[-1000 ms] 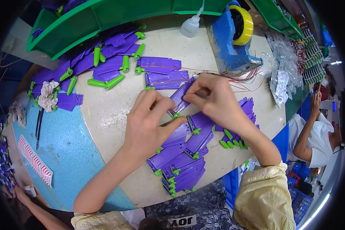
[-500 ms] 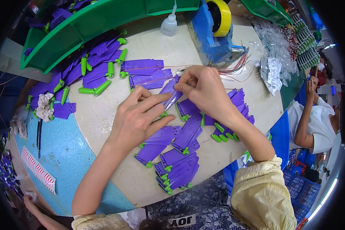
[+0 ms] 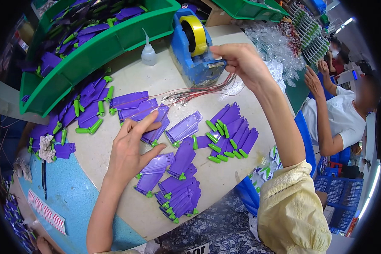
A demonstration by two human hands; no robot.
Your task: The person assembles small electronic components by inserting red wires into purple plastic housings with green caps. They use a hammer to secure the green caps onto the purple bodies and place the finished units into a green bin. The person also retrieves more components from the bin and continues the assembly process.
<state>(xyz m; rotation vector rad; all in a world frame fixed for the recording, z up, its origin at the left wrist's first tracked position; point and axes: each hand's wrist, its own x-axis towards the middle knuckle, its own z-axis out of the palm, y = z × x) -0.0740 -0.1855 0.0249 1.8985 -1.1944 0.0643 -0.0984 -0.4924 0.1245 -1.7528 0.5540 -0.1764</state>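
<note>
My left hand (image 3: 129, 148) is open, thumb and fingers spread, just beside a purple plastic piece with a green tip (image 3: 156, 129) on the table. My right hand (image 3: 245, 63) reaches to the blue tape dispenser (image 3: 194, 70). Its thumb and forefinger pinch at the end of the tape, close to the yellow-cored roll (image 3: 196, 36); the strip itself is faint. Another purple piece (image 3: 184, 127) lies to the right of my left hand. Below it, more purple pieces (image 3: 182, 192) overlap in a fanned stack.
A row of purple pieces with green cylinders (image 3: 230, 131) lies at right. Thin red wires (image 3: 211, 93) spread before the dispenser. A small white squeeze bottle (image 3: 148, 55) stands near a green bin (image 3: 101, 55) of parts. A co-worker (image 3: 330, 114) sits at far right.
My right hand has left the purple piece and moved up to the tape dispenser. My left hand has let go and opened. The view has shifted too.
</note>
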